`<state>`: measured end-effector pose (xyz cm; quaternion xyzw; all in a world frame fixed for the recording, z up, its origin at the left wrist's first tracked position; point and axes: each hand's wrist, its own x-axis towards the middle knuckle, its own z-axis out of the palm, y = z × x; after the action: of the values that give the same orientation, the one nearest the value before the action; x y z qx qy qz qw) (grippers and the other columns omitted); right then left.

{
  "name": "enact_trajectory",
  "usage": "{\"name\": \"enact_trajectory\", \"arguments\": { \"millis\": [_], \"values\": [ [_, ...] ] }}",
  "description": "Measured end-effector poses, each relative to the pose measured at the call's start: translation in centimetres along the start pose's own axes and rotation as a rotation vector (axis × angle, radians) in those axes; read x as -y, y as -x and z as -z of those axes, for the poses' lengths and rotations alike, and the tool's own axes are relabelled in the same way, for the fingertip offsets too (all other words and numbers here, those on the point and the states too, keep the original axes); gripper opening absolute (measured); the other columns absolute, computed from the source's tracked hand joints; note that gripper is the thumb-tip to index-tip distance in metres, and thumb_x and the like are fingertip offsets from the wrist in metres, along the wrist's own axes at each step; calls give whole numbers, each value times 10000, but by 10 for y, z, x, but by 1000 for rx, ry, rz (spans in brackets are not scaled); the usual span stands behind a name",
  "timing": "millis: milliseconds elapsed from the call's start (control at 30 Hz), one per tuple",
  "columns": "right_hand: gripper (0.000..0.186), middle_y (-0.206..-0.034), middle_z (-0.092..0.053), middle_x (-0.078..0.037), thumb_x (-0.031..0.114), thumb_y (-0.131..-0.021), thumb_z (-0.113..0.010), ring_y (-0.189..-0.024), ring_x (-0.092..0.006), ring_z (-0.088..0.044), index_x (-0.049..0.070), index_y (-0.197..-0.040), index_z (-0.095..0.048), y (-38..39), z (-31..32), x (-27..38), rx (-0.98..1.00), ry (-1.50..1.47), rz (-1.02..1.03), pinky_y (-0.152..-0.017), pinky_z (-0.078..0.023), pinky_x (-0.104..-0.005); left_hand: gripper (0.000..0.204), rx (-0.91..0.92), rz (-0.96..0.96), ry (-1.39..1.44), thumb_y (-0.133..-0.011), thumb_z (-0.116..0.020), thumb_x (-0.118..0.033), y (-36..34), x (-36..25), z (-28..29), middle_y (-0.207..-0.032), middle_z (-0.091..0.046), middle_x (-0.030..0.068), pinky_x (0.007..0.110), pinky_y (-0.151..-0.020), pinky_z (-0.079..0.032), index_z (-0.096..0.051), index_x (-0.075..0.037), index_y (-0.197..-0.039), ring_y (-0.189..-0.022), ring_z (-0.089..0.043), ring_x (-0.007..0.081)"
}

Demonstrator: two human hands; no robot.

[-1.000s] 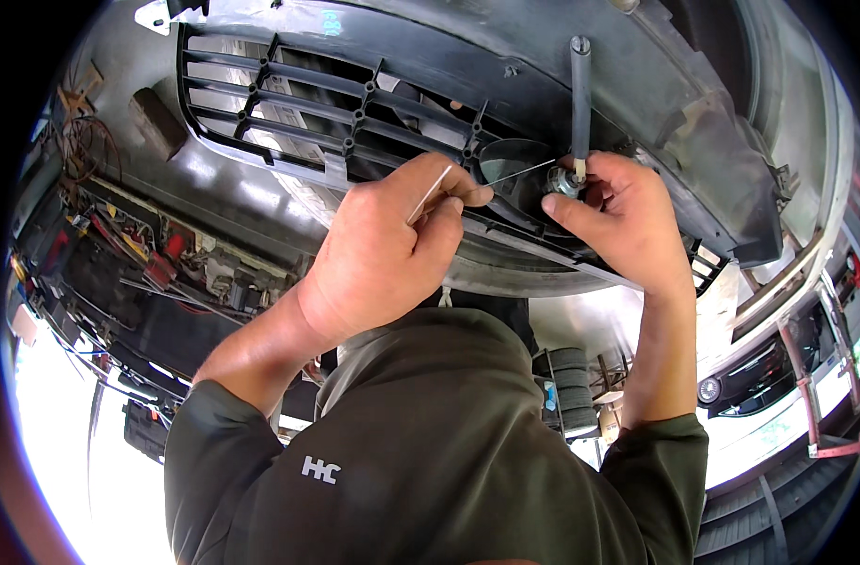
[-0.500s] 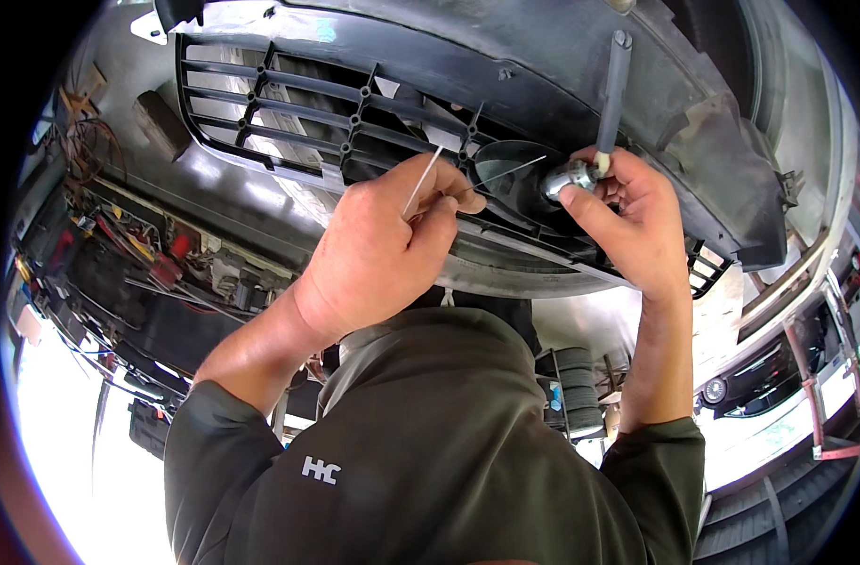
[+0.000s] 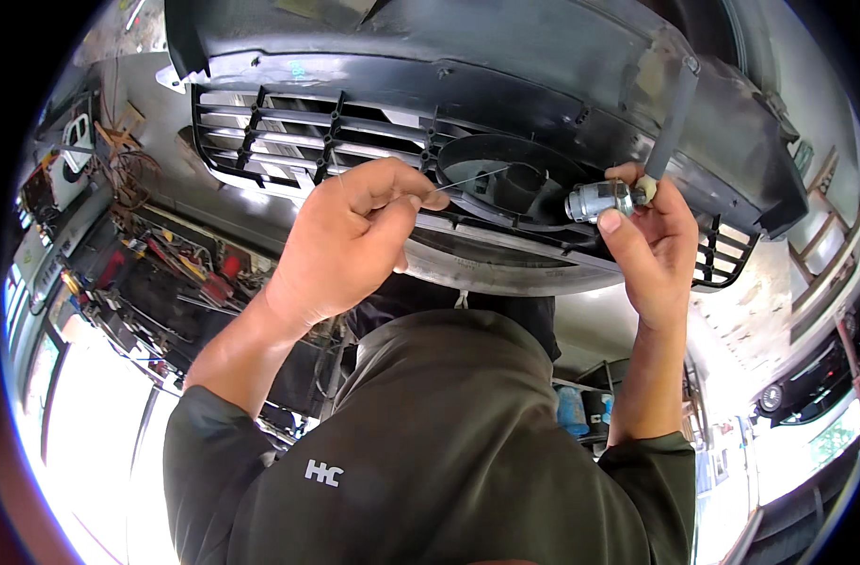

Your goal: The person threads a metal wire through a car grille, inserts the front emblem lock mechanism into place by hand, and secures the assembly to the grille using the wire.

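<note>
My left hand (image 3: 354, 235) pinches a thin wire rod (image 3: 467, 181), which reaches right across the round recess (image 3: 505, 151) of a black bumper (image 3: 505, 42). My right hand (image 3: 651, 254) grips a silver cylindrical tool (image 3: 594, 200), thumb against its underside. A grey tube (image 3: 673, 122) with a pale collar rises from the tool toward the upper right. The metal body sits just right of the recess. Both hands are at the lower edge of the bumper's slatted grille (image 3: 293, 132).
Red and black tools and parts (image 3: 227, 266) crowd the left side, near coiled hoses (image 3: 138, 174). Blue containers (image 3: 571, 410) stand on shelving below. A dark car (image 3: 797, 377) is at the right, by metal frames (image 3: 825, 245).
My right hand has moved right, turning the metal tool sideways and tilting the grey tube rightward. My left hand has shifted left with the wire. The view of the bumper has shifted slightly.
</note>
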<state>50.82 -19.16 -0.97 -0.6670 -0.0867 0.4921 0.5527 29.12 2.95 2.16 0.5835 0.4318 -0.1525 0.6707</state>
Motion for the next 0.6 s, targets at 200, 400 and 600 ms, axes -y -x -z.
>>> {"name": "enact_trajectory", "arguments": {
  "millis": [200,400,600],
  "values": [
    [404,-1012,-629,9,-2,-876,-803,-887,-78,-538,-41,-1251,-656,13,14,-3,-42,-83,72,-834,-463,-251,145,-138,-307,-725,-928,-633,-17,-17,-44,12,-882,-655,74,328,-710,-514,-764,7,-987,-854,-669,176],
    [416,-990,-625,8,-20,-845,-797,-869,-78,-535,-32,-1237,-659,16,23,-7,-32,-137,127,-812,-458,-247,156,-5,-324,-1053,-906,-648,-86,-48,-49,10,-941,-686,130,415,-814,-544,-773,-35,-985,-911,-683,336],
    [402,-949,-607,3,15,-804,-827,-824,-87,-520,-17,-1178,-681,12,24,-14,-43,-95,177,-759,-458,-253,164,-3,-243,-1110,-897,-653,-92,-53,-47,-2,-942,-694,127,418,-807,-554,-791,-53,-975,-876,-696,337]
  ]
}}
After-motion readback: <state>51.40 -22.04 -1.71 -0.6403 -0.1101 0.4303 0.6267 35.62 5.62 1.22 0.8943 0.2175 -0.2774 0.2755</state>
